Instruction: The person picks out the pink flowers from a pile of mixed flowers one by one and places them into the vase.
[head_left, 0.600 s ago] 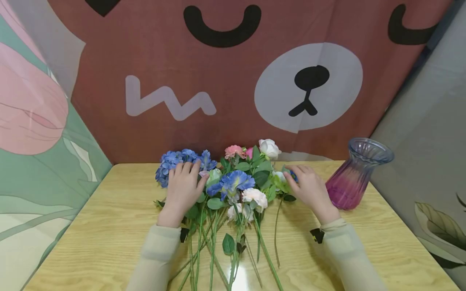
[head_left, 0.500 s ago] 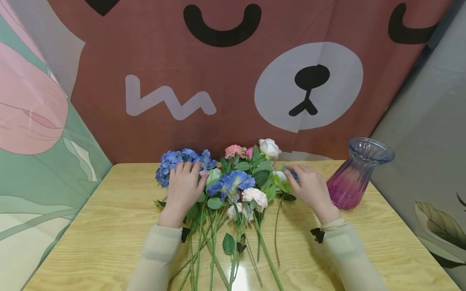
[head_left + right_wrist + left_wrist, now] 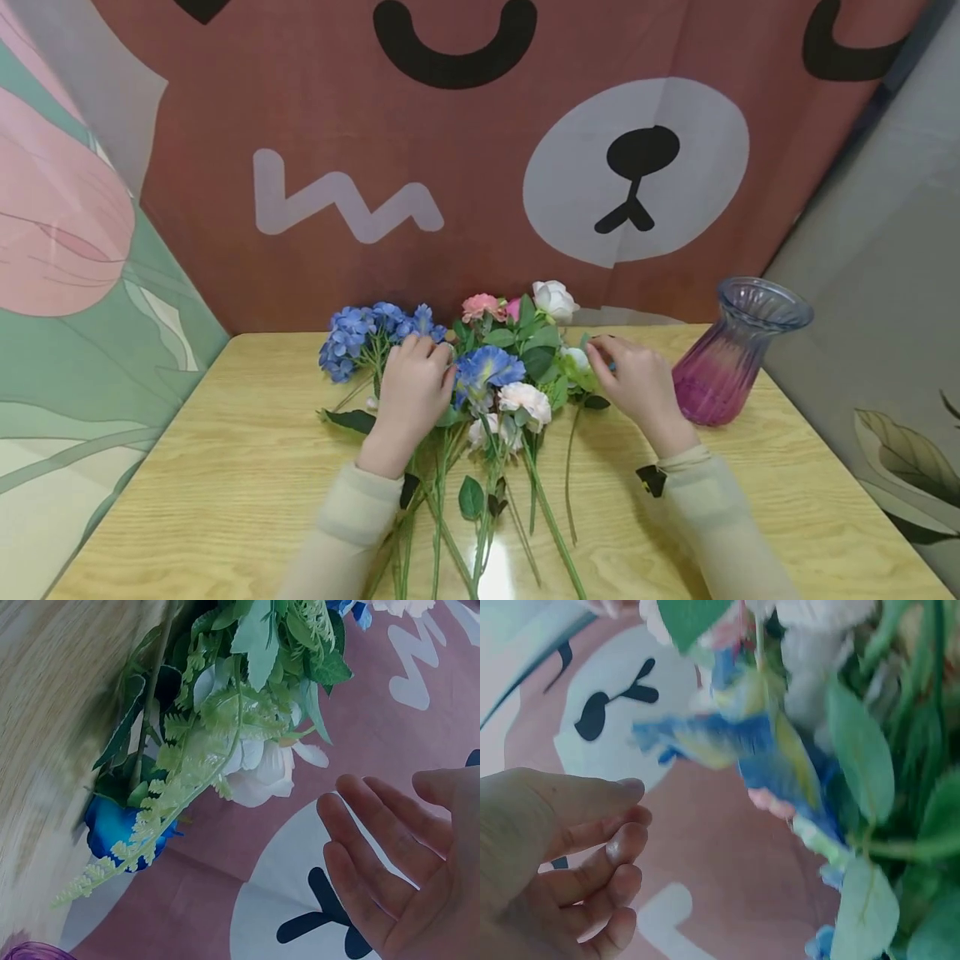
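My left hand (image 3: pixel 414 387) hovers over the left part of the flower pile, with its fingers loosely bent and nothing between thumb and fingertips in the left wrist view. Close by it are a blue and yellow iris-like flower (image 3: pixel 780 750) and, to the left, a blue hydrangea (image 3: pixel 348 337). My right hand (image 3: pixel 397 855) is over the right end of the pile, fingers extended and holding nothing. Nearest to it are a white flower (image 3: pixel 262 776), a light green fern sprig (image 3: pixel 180 787) and a blue rose (image 3: pixel 120 829).
A glass vase (image 3: pixel 723 375), pink below and bluish at its rim, stands right of my right hand. Several green stems (image 3: pixel 551 525) spread toward the front of the wooden table (image 3: pixel 225 467). A printed cloth (image 3: pixel 480 167) hangs behind.
My left hand has shifted right, from beside the hydrangea toward the blue and yellow flower, uncovering more of the hydrangea. My right hand stays nearly in place.
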Motion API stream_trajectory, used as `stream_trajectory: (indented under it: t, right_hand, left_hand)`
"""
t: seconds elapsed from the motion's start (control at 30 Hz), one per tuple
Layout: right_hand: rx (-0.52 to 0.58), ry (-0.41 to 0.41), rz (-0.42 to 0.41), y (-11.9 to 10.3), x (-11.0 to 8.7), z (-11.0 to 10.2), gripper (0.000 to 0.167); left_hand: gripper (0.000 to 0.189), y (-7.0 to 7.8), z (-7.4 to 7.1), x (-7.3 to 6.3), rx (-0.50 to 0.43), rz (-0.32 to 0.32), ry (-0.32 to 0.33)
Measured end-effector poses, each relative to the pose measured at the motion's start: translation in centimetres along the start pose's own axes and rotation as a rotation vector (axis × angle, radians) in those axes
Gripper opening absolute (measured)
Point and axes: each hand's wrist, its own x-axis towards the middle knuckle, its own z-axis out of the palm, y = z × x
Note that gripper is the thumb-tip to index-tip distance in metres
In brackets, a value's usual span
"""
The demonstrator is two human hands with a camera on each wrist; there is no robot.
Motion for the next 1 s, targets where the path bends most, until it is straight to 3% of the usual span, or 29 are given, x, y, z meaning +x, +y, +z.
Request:
stream_trajectory:
  t: [0.4, 0.77, 1.0]
  right_hand:
    - [-0.008, 0.002, -0.022, -1.0, 0.2, -0.5, 0.017]
    - [-0.006, 0.014, -0.041, -1.5, 0.2, -0.7, 0.017]
    - [0.014, 0.022, -0.044, -1.6, 0.3, -0.9, 0.014]
  left_hand:
    - [0.014, 3.0, 1.5, -0.5, -0.040, 0.090, -0.032]
    - [0.016, 5.3, 2.2, -1.5, -0.091, 0.134, -0.168]
    - [0.024, 6.3, 2.3, -1.8, -0.067, 0.147, -0.268]
